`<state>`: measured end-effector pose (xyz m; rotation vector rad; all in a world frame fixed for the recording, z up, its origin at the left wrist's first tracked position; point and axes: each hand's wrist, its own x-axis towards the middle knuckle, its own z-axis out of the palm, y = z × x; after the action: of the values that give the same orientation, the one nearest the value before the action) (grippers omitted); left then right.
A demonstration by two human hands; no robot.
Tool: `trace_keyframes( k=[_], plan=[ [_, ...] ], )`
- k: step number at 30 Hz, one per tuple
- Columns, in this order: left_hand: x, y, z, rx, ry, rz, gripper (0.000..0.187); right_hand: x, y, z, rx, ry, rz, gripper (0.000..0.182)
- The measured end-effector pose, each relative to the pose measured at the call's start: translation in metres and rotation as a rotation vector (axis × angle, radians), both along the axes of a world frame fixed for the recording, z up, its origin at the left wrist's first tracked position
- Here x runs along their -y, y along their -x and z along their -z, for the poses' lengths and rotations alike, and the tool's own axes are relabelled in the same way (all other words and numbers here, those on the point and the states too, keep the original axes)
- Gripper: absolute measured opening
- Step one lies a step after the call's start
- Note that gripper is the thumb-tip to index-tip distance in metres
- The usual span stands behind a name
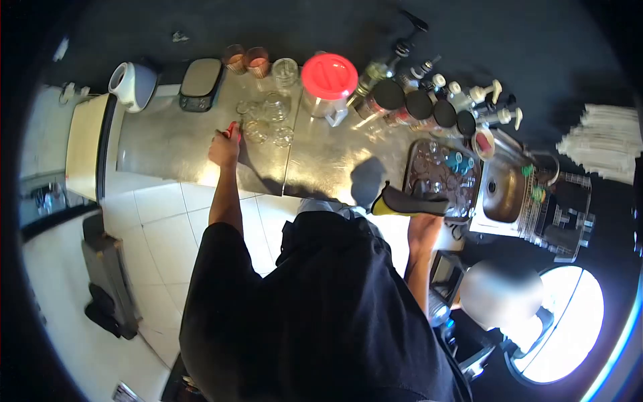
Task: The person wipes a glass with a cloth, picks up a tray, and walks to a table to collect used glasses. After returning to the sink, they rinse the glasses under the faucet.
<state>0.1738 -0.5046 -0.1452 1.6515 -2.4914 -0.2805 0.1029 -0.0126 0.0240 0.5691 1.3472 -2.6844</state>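
Covering part of a person's right hand, a dark, yellow-edged object leaves that grip impossible to judge; beyond, the left hand clasps a red item at the counter, near clear glassware.

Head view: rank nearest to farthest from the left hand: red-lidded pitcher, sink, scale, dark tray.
From the left hand:
1. Scale, ahead and slightly left
2. Red-lidded pitcher, ahead and right
3. Dark tray, farther right
4. Sink, far right, past the tray
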Motion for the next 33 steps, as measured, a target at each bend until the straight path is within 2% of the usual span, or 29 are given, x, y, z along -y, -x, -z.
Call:
trace_keyframes(
  k=[1,2,3,4,5,6,7,8,9,10,11,12,13,16,17,18,19,20,21,22,23,24,26,28,31,32,33],
  plan=[
    [0.001,0.005,0.004,-0.002,-0.004,-0.006,0.068,-0.011,0.003,-0.003,-0.05,-0.02,-0.001,0.036],
    [-0.001,0.007,0.006,-0.019,-0.005,-0.016,0.072,-0.019,0.003,-0.015,-0.227,-0.044,-0.06,0.037],
    [-0.001,0.009,-0.004,-0.017,-0.278,-0.037,0.074,-0.03,0.008,-0.027,-0.303,-0.084,-0.034,0.037],
    [0.006,0.004,0.027,-0.069,-0.121,-0.046,0.076,-0.044,0.009,-0.038,-0.381,-0.129,-0.014,0.037],
    [-0.012,0.004,0.0,-0.161,-0.115,-0.084,0.078,-0.066,0.009,-0.046,-0.421,-0.158,0.024,0.038],
    [-0.009,0.001,0.012,-0.249,-0.172,-0.101,0.079,-0.091,0.008,-0.054,-0.465,-0.183,0.06,0.04],
    [-0.019,-0.006,0.018,-0.349,0.0,-0.146,0.074,-0.11,0.004,-0.067,-0.559,-0.158,0.081,0.039],
    [-0.027,-0.012,0.0,-0.541,-0.212,-0.179,0.07,-0.143,-0.002,-0.066,-0.69,-0.243,0.081,0.046],
    [-0.033,-0.019,0.0,-0.7,-0.201,-0.282,0.062,-0.147,-0.002,-0.088,-0.675,0.038,0.181,0.06],
    [-0.035,-0.018,0.001,-0.851,-0.194,-0.382,0.054,-0.114,0.01,-0.14,-0.35,-0.167,0.789,0.071],
    [-0.046,-0.009,-0.014,-0.893,-0.089,-0.464,0.046,-0.174,-0.001,-0.123,-0.92,0.091,0.047,0.066],
    [-0.064,-0.006,-0.036,-0.924,0.02,-0.554,0.037,-0.176,0.007,-0.141,-0.592,-0.339,0.899,0.06],
    [-0.081,-0.001,-0.055,-0.906,0.022,-0.526,0.037,-0.185,-0.005,-0.136,-0.566,-0.349,0.921,0.06],
    [-0.145,0.042,-0.086,-1.347,-0.062,-0.226,0.024,-0.229,0.003,-0.126,-0.493,-0.339,0.849,0.057],
    [-0.183,0.063,-0.104,-1.324,-0.083,-0.037,0.021,-0.232,0.001,-0.123,-0.482,-0.327,0.818,0.057],
    [-0.226,0.08,-0.129,-1.135,-0.19,0.068,0.018,-0.238,0.005,-0.119,-0.468,-0.317,0.784,0.056],
    [-0.238,0.09,-0.083,-1.133,-0.426,0.292,0.016,-0.247,0.012,-0.115,-0.449,-0.303,0.753,0.055],
    [-0.276,0.108,-0.079,-1.325,-0.984,0.378,0.013,-0.248,0.011,-0.109,-0.431,-0.287,0.724,0.055],
    [-0.35,0.12,-0.133,-0.901,-0.579,0.571,0.01,-0.244,0.01,-0.103,-0.41,-0.27,0.697,0.054],
    [-0.385,0.127,-0.125,-0.762,-0.75,0.84,0.009,-0.242,0.013,-0.095,-0.386,-0.255,0.669,0.054],
    [-0.421,0.131,-0.086,-0.758,-0.841,1.016,0.014,-0.248,0.015,-0.089,-0.365,-0.24,0.642,0.054],
    [-0.459,0.13,-0.105,-0.328,-0.827,1.228,0.032,-0.253,0.015,-0.084,-0.345,-0.229,0.616,0.053],
    [-0.51,0.125,-0.098,0.067,-0.403,1.618,0.049,-0.271,0.025,-0.078,-0.321,-0.217,0.575,0.053],
    [-0.543,0.124,-0.062,0.212,-0.289,1.669,0.06,-0.283,0.028,-0.08,-0.321,-0.206,0.514,0.053],
    [-0.555,0.13,-0.013,0.192,-0.219,1.663,0.054,-0.304,0.029,-0.083,-0.328,-0.168,0.393,0.054],
    [-0.554,0.134,-0.008,0.184,-0.202,1.665,0.053,-0.31,0.035,-0.083,-0.337,-0.152,0.352,0.054],
    [-0.552,0.136,-0.016,0.152,-0.297,1.646,0.049,-0.311,0.043,-0.084,-0.35,-0.137,0.308,0.055]
  ],
)
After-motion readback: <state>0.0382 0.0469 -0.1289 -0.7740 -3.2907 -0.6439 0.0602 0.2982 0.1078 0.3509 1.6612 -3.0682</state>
